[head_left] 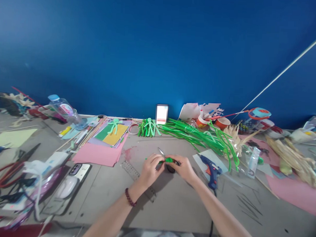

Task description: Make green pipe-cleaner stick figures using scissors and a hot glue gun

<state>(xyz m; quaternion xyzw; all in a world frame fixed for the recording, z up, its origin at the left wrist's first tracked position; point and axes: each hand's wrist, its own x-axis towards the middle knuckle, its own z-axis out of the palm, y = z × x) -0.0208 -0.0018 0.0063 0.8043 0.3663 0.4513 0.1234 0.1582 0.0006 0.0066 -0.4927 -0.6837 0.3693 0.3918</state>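
I am watching both hands working close together, just below the centre of the frame. The left hand [152, 168] is pinching its fingers on a small green piece [169, 160], which is sitting between the two hands. The right hand [183, 168] is closing its thumb and fingers around that same piece. A pair of scissors [161, 152] is lying at the right fingers, its blade pointing toward the upper left; I am not managing to tell how its dark handle is being gripped.

A clear ruler [131, 170] is running under the left wrist, where a dark red beaded bracelet [130, 197] is showing. Right of the hands, a blue glue gun [210, 169] is resting partly on a pale sheet [201, 164]. Above it, long green stems [191, 132] are spreading toward the right of the frame. Light green figures [150, 126] are lying by their left end. Pink paper [98, 154] is occupying the left of centre, and a phone [79, 171] is lying at lower left.
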